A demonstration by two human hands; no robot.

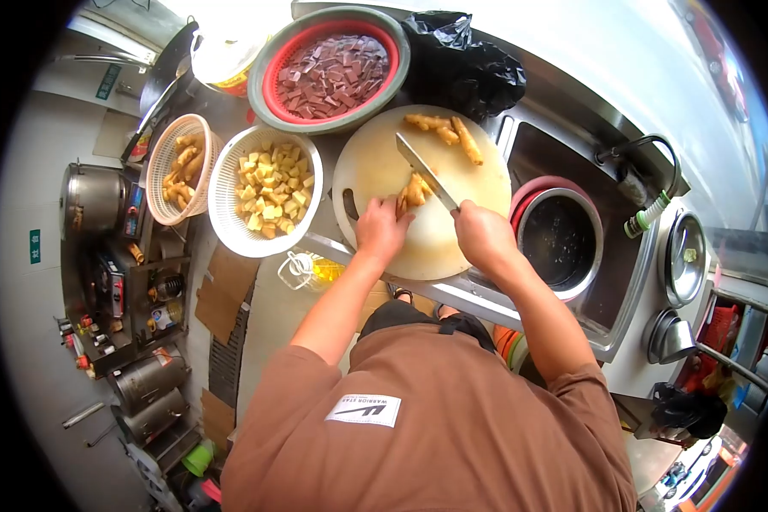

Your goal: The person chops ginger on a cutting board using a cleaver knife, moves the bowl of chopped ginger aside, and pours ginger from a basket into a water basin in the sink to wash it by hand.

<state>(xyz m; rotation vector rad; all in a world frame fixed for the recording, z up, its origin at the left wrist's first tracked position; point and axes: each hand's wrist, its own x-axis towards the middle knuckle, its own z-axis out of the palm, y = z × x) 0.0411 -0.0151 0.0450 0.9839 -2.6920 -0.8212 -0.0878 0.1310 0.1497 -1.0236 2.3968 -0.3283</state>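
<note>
We are bending over a round cutting board (439, 247) on the tabletop (229, 107), and both our hands are occupied. Our left hand (384, 229) is closing narrowly on the near left side of a knobbly ginger piece (416, 191), pinning it to the middle of the board, its fingers partly hidden. Our right hand (484, 235) is wrapping around the handle of a knife (424, 168), whose blade is slanting up and to the left along the right side of that piece; we cannot tell whether the edge is touching it. More ginger roots (468, 142) are lying near the far rim of the board.

To the left of the board, a white basket (223, 224) is holding pale yellow chunks (273, 189), and just beside it a peach-coloured basket (164, 162) is holding whole roots (182, 175). Beyond them, a grey basin (269, 102) is carrying a red colander (390, 66) full of dark reddish blocks (333, 75). A black plastic bag (478, 72) is sitting behind the board. On the right, a metal pot (598, 226) with dark contents is standing in the sink (610, 316), near a black faucet (676, 158).
</note>
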